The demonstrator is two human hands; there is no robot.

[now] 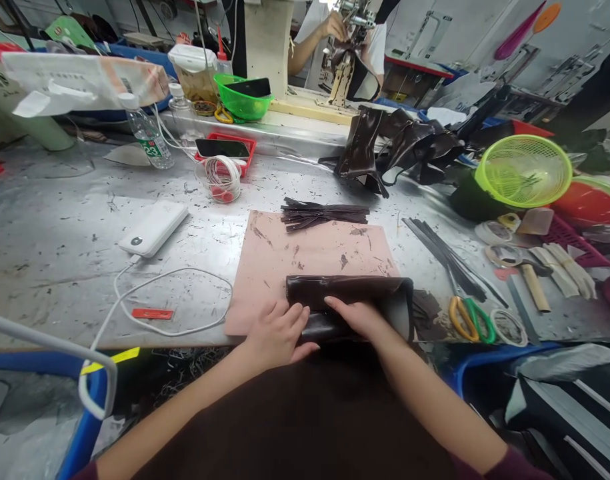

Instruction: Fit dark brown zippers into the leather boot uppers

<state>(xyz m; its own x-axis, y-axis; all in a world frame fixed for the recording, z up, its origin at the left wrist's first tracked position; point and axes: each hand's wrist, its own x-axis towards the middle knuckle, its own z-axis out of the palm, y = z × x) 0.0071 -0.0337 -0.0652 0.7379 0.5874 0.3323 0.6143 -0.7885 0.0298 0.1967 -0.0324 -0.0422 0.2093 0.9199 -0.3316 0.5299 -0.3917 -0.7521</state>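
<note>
A folded piece of dark brown, shiny leather (349,287) lies at the front edge of the bench, partly on a pink board (265,267). My left hand (279,333) is at its left end, fingers bent over the edge and thumb pointing right. Inside the fold, my right hand (357,317) grips the leather with the thumb on top; its other fingers are hidden. A pale grey lining shows at the right end. Behind the leather, a bundle of dark strips (325,215) rests across the board's far edge.
Scissors (472,320) and long dark strips (445,257) lie right. A white power bank (155,229) with a looped cable is left. Dark leather pieces (362,150) are heaped behind, near a sewing machine (267,53) and another person's hand (333,27). Blue bins (87,433) stand below the bench.
</note>
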